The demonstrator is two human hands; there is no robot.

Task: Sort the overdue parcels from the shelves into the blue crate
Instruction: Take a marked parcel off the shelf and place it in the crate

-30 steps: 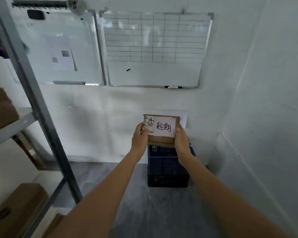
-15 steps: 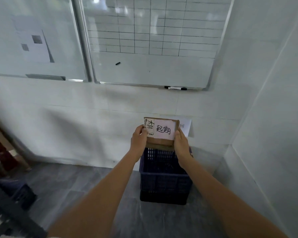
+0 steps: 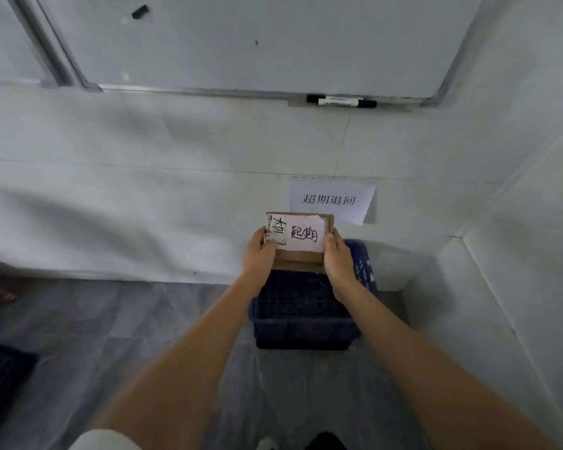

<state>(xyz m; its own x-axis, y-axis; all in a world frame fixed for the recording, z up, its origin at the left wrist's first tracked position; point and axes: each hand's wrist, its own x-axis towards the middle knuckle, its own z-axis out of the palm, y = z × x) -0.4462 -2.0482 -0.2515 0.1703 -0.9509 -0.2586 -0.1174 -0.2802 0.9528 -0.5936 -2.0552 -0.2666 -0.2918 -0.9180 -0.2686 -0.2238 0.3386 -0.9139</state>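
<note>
parcel: small flat brown cardboard parcel (image 3: pixel 301 251) with a white handwritten label on top, held up in the air above the far half of the crate, just in front of the wall; not inside the crate.
left hand: your left hand (image 3: pixel 260 254) clamps the parcel's left edge, fingers (image 3: pixel 263 235) wrapped onto the label side.
right hand: your right hand (image 3: pixel 338 259) clamps the parcel's right edge, thumb on top, fingers closed round the side.
crate: dark blue slatted plastic crate (image 3: pixel 303 326) on the grey tiled floor (image 3: pixel 117 323), pushed against the wall near the room corner; the interior that shows past your arms looks dark, contents cannot be told.
sign: white paper sheet with printed black characters (image 3: pixel 332 199) stuck on the wall directly above the crate, just behind the parcel.
whiteboard: white metal-framed whiteboard (image 3: pixel 257 43) high on the wall above the crate, with a black-and-white marker pen (image 3: pixel 342 101) lying on its lower ledge.
other: second dark blue crate (image 3: pixel 4 368) on the floor well left of the first, cut off by the frame edge.
</note>
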